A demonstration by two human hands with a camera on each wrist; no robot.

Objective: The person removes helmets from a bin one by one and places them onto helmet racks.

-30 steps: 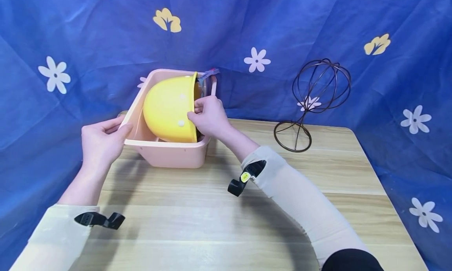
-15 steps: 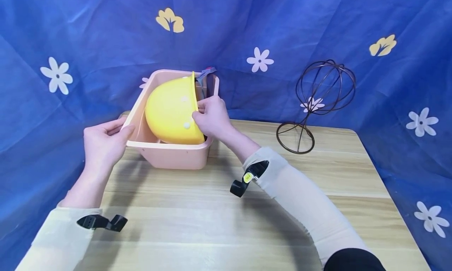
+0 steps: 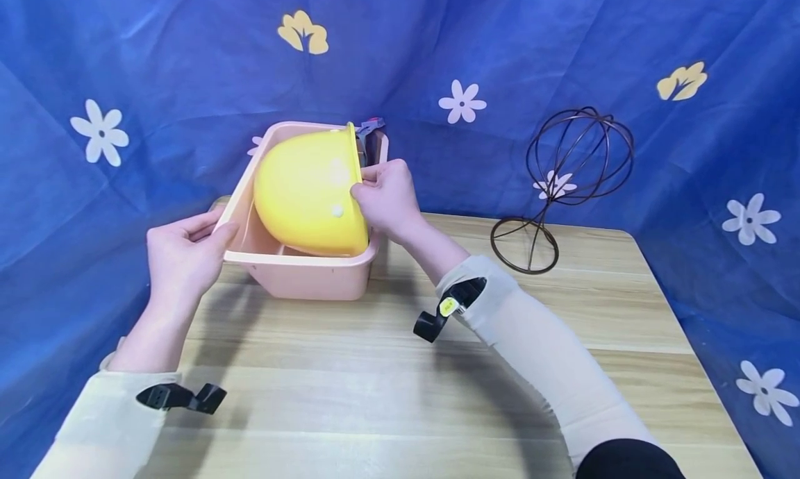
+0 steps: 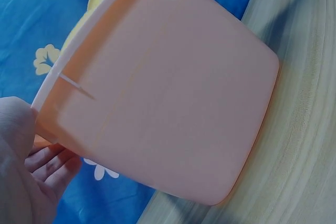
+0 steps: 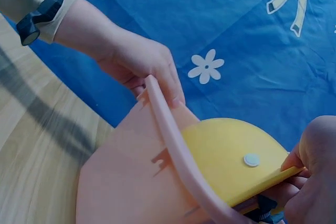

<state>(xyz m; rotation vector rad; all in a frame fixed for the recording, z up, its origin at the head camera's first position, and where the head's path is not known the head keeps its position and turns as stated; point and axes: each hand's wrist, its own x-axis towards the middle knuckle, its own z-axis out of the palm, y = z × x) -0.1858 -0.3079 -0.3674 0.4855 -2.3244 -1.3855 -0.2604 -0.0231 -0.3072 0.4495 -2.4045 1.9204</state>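
A yellow hard hat (image 3: 300,187) lies on its side in a pink plastic bin (image 3: 312,278), its open side facing right. My right hand (image 3: 389,196) pinches the hat's rim between thumb and fingers; the right wrist view shows the thumb on the outside of the hat (image 5: 226,150) and the fingers under the edge. My left hand (image 3: 187,253) grips the bin's near left corner, thumb over the rim and fingers beneath. Behind the hat's rim a bluish strap (image 3: 370,126) sticks up at the bin's far right corner. The hat's inside is mostly hidden.
A dark wire stand (image 3: 531,208) with a globe-shaped top stands on the wooden table (image 3: 350,389), right of the bin. Blue cloth (image 3: 387,62) with flower prints hangs behind and at both sides.
The right hand has moved slightly right and up, taking the hat's rim along with it, and the hat has turned a little in the bin. The left hand keeps its grip on the bin.
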